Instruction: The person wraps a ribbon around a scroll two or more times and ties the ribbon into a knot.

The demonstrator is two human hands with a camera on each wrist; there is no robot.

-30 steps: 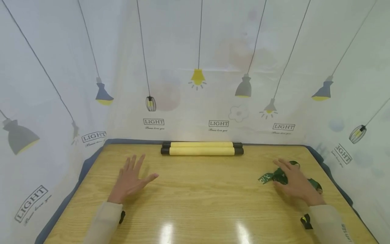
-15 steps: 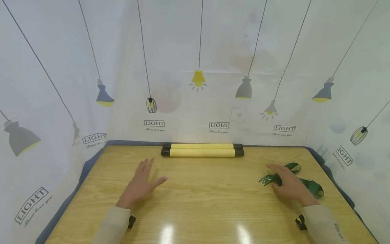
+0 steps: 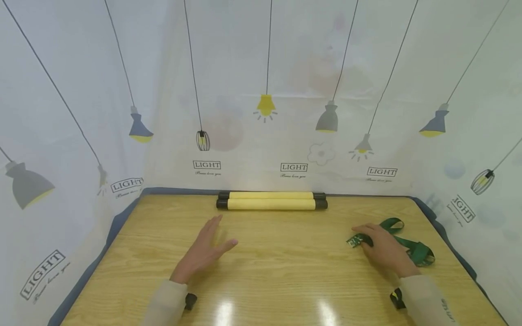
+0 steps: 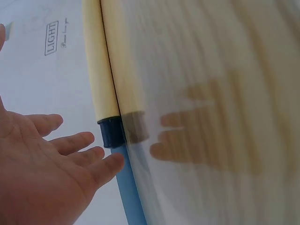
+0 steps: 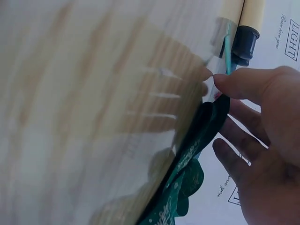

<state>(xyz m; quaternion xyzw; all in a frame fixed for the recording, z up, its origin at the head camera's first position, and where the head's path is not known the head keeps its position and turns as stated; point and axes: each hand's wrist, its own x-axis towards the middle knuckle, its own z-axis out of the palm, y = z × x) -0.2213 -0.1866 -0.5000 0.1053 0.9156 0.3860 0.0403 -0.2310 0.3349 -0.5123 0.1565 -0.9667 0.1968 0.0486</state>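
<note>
A long green ribbon (image 3: pixel 420 253) with pale print lies in loose loops at the right of the table. My right hand (image 3: pixel 385 251) is over it, thumb and index finger pinching a fold near one end. In the right wrist view the ribbon (image 5: pixel 180 171) rises toward the thumb (image 5: pixel 241 84), while the other fingers spread behind it. My left hand (image 3: pixel 204 253) hovers left of the middle, fingers straight and thumb apart, holding nothing. The left wrist view shows that hand (image 4: pixel 47 164) with its palm visible and its reflection on the glossy tabletop.
Two yellow rolls (image 3: pixel 271 204) with black ends lie side by side along the back edge of the wooden table (image 3: pixel 277 271). A white sheet (image 3: pixel 244 68) printed with hanging lamps rises behind and at both sides. Dark blue edging (image 3: pixel 122 222) borders the tabletop.
My left hand has moved right, toward the middle. The right hand has shifted a little left and nearer, uncovering more of the ribbon's loops. The rolls have stayed in place.
</note>
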